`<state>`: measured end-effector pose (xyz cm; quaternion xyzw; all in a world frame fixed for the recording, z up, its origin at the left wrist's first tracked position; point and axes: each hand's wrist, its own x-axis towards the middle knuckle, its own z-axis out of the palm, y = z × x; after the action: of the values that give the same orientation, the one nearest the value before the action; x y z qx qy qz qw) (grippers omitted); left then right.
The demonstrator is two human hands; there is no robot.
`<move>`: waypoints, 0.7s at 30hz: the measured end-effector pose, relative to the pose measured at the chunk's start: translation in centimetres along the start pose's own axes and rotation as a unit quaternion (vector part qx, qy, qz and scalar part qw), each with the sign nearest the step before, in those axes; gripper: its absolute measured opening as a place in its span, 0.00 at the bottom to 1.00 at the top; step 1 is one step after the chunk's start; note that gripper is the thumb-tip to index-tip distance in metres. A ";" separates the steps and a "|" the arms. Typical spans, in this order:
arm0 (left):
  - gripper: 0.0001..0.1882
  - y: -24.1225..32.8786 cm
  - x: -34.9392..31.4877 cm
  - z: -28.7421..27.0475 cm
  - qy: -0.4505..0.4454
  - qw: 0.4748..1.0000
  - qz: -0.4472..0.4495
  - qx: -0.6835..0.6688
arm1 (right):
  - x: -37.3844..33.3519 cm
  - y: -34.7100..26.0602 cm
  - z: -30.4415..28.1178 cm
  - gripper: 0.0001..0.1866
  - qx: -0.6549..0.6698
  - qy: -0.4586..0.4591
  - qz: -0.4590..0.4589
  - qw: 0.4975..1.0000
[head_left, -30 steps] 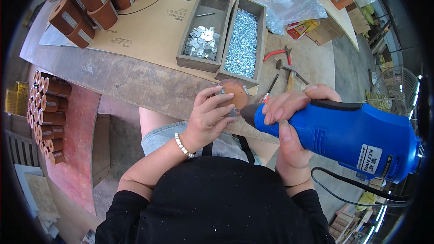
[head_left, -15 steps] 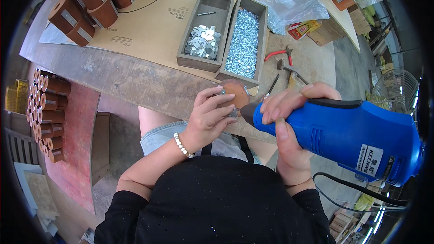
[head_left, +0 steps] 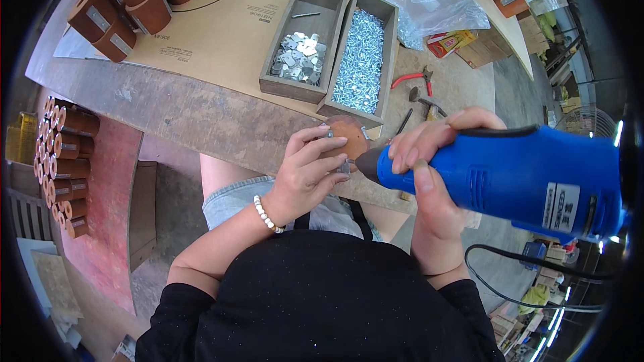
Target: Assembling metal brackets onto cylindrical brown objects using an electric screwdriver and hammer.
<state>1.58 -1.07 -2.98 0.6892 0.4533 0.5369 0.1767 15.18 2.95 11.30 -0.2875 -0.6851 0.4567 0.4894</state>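
My right hand [head_left: 436, 167] is wrapped round a blue corded electric screwdriver [head_left: 503, 177], its dark nose pointing left. That nose meets the edge of a round brown piece [head_left: 350, 135] at the table's front edge. Over the piece's near left side lies my left hand [head_left: 305, 171], fingers bent and holding it. A small metal plate [head_left: 345, 167] shows by the fingertips, right where the tool's nose is. Another bit of metal shows at the piece's far right rim. The tool's tip and any screw there are hidden.
Two wooden trays stand beyond my hands: one with metal plates [head_left: 298, 59], one with screws [head_left: 362, 60]. Red-handled pliers [head_left: 419, 79] and a hammer [head_left: 428, 100] lie right of them. Brown cylinders [head_left: 100, 20] are stacked far left, more [head_left: 70, 161] lower left. A plastic bag [head_left: 436, 0] lies far right.
The screwdriver's rear end has swung up and away from me, while its nose stays by the brown piece. My left hand keeps its hold. The whole view has shifted slightly.
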 end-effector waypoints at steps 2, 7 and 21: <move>0.17 0.1 0.1 0.0 -0.001 1.000 0.000 -0.003 | 0.3 0.4 -0.3 0.25 -0.007 -0.009 -0.002 1.000; 0.18 0.0 -0.1 0.1 0.005 1.000 0.003 -0.004 | 0.5 1.0 -0.2 0.25 0.022 -0.023 -0.022 0.999; 0.18 0.0 0.0 0.0 -0.001 1.000 -0.007 -0.007 | 0.0 0.9 0.1 0.26 0.008 -0.018 0.002 1.000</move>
<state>1.62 -1.04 -3.00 0.6856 0.4538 0.5380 0.1856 15.03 3.31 10.48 -0.2764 -0.6894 0.4680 0.4788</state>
